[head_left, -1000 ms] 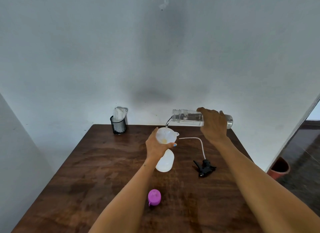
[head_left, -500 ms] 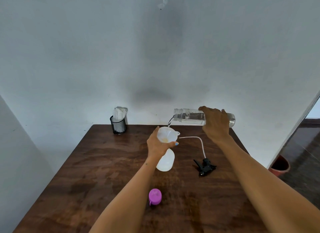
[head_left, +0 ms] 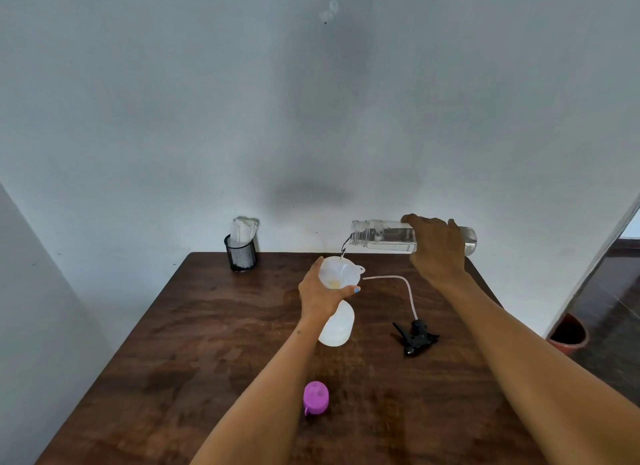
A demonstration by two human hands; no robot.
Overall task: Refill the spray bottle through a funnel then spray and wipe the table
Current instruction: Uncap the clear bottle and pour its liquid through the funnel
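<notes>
Two bare hands work over a dark wooden table (head_left: 214, 343) that fills the lower half of the frame, pushed against a pale wall.

Far left, at the table's back edge: a black mesh cup (head_left: 241, 253) stands upright with white folded material sticking out of its top. Well apart from the hands.

Centre: left hand (head_left: 320, 291) is wrapped around the neck area where a white funnel (head_left: 337, 270) sits in the translucent spray bottle (head_left: 337, 326). The hand covers the joint between the two, so how deep the funnel sits cannot be told. Bottle stands on the table, near its middle.

Lower centre, beside the left forearm: a purple cap (head_left: 316, 397) lies alone on the wood.

Right of centre, above the funnel: right hand (head_left: 436, 246) grasps a clear water bottle (head_left: 381, 235) held almost level, open mouth toward the left. A thin stream runs from its mouth down into the funnel bowl.

Right of the spray bottle: the black spray head (head_left: 415, 337) lies on its side on the table, its clear dip tube (head_left: 398, 281) curving up toward the funnel, end just beside the rim.

Far right, off the table: a reddish pot (head_left: 568, 334) on the dark floor, partly cut off by the right forearm.
</notes>
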